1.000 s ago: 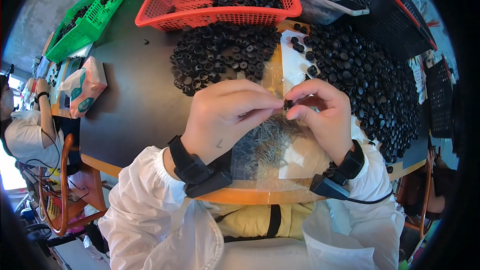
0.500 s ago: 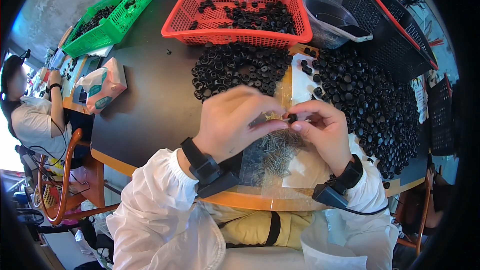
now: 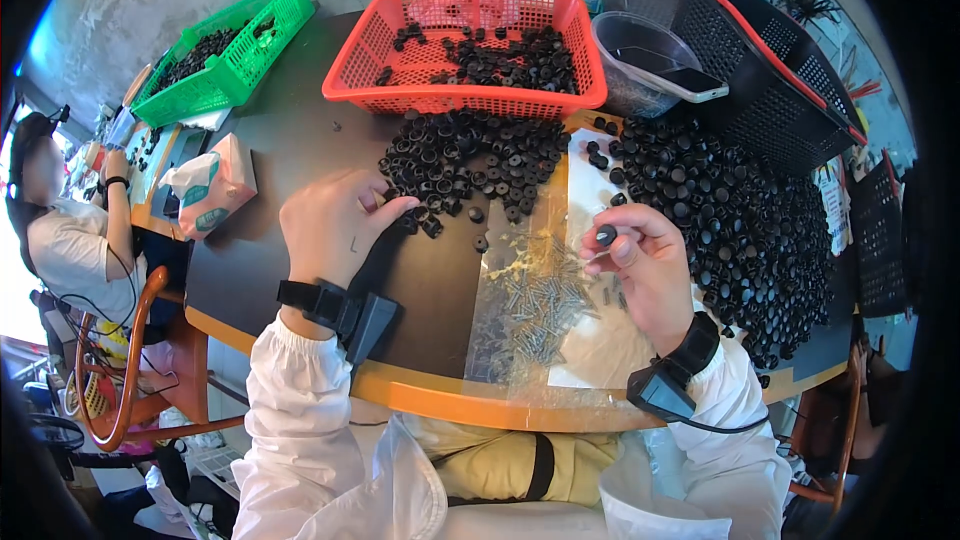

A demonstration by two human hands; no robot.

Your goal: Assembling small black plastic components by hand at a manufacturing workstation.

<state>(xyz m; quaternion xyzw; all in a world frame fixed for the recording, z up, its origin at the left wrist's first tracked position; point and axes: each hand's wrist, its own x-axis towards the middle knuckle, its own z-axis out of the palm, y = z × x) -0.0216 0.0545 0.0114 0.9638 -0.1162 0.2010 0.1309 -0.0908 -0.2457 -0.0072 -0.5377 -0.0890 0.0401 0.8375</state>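
Pinching a black cap (image 3: 606,235), right hand (image 3: 645,270) over screw bag (image 3: 535,305); left hand (image 3: 335,225) loosely curled at cap pile (image 3: 470,155) edge, bare worktop (image 3: 300,140) beyond

— What are the surfaces like?
— I see matt black plastic caps (image 3: 470,155), shiny metal screws (image 3: 540,300) on a glossy clear plastic bag (image 3: 520,340), and a smooth dark tabletop (image 3: 300,140).
— The baskets?
— A glossy red plastic basket (image 3: 365,60).
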